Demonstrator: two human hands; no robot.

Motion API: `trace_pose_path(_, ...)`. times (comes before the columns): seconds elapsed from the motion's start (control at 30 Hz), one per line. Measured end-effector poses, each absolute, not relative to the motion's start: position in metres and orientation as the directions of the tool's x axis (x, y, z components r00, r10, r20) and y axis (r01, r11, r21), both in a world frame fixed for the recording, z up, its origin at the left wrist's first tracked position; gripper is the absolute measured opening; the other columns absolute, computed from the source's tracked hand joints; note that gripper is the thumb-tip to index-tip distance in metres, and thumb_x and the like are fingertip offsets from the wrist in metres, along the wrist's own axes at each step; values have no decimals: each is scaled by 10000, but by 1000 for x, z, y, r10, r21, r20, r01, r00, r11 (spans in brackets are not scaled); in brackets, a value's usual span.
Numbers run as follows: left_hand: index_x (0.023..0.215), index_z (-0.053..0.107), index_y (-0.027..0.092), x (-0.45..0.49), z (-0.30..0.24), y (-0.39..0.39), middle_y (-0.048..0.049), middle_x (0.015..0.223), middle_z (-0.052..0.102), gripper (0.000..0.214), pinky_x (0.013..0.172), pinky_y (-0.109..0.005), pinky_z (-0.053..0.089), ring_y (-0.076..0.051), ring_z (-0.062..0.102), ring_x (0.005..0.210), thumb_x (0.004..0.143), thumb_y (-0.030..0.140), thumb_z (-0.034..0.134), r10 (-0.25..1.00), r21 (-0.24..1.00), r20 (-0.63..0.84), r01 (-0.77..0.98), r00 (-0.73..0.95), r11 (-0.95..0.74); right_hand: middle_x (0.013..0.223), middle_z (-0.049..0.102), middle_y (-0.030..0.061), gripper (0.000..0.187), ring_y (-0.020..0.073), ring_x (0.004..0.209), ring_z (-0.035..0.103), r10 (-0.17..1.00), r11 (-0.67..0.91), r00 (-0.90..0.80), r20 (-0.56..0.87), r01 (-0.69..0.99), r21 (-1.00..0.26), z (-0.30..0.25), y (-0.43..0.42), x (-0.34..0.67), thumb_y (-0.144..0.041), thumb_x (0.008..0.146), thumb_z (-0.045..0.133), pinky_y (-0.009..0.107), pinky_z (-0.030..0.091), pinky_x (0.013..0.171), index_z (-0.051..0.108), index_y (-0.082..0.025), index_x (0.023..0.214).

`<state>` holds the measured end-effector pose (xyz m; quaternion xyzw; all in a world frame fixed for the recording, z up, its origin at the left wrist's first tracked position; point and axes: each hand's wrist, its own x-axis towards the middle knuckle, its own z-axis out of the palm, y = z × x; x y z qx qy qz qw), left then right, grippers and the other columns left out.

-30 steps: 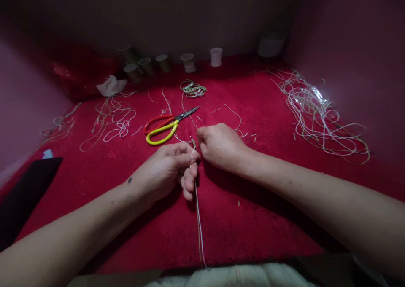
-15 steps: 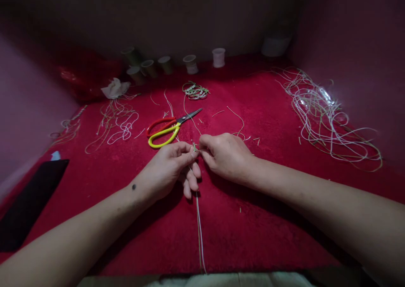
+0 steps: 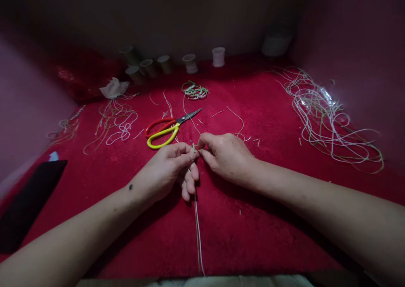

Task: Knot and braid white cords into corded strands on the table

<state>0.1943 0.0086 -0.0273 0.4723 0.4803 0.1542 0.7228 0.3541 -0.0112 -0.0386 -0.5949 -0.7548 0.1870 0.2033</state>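
Observation:
My left hand (image 3: 177, 164) pinches a small green and white knotted cord (image 3: 194, 148) between thumb and forefinger, its other fingers curled loosely below. From under that hand, long white and green strands (image 3: 198, 236) run down to the front edge of the cloth. Close beside it on the right, my right hand (image 3: 221, 152) has thumb and forefinger closed on a thin cord end at the knot. A thin cord (image 3: 189, 113) also stretches up from the right hand, across the scissors' blades. The scissors (image 3: 167, 129), with one red and one yellow handle, lie just beyond my left hand.
Red cloth (image 3: 253, 236) covers the table. A coiled green and white braid (image 3: 194, 91) lies behind the scissors. Loose cord tangles lie at left (image 3: 117, 122) and right (image 3: 322, 118). Several thread spools (image 3: 218, 57) stand at the back. A black flat object (image 3: 31, 202) lies front left.
My right forefinger has lifted slightly from the knot, and a bit of cord shows between the hands. The hanging strands have shifted slightly left.

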Motion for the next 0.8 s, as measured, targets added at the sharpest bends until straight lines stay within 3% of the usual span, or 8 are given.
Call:
trace_pose_path(0.2, 927, 423, 171, 190, -30, 7, -15, 588, 636, 146, 300, -241, 477, -165, 588, 377, 831, 230, 516, 685, 842, -518, 164, 511, 515, 679, 628, 17, 202, 103, 567, 514, 972, 233, -200, 124, 729, -643, -44, -15, 356, -242, 846, 471, 218, 342, 574, 637, -191, 950)
trace_pose_path(0.47, 930, 397, 182, 191, -26, 5, -21, 587, 632, 105, 291, -235, 462, -170, 584, 374, 851, 208, 461, 666, 820, -549, 171, 505, 546, 804, 678, 38, 227, 120, 682, 595, 959, 276, -234, 156, 673, -686, -49, -19, 355, -210, 858, 467, 225, 397, 650, 640, -190, 1004)
trace_pose_path(0.8, 930, 398, 186, 190, -25, 5, -3, 577, 610, 77, 301, -212, 450, -148, 570, 368, 870, 226, 427, 644, 808, -564, 183, 517, 560, 788, 666, 43, 189, 117, 702, 609, 908, 418, -280, 311, 556, -719, -54, -22, 360, -109, 836, 483, 216, 449, 671, 659, -138, 898)
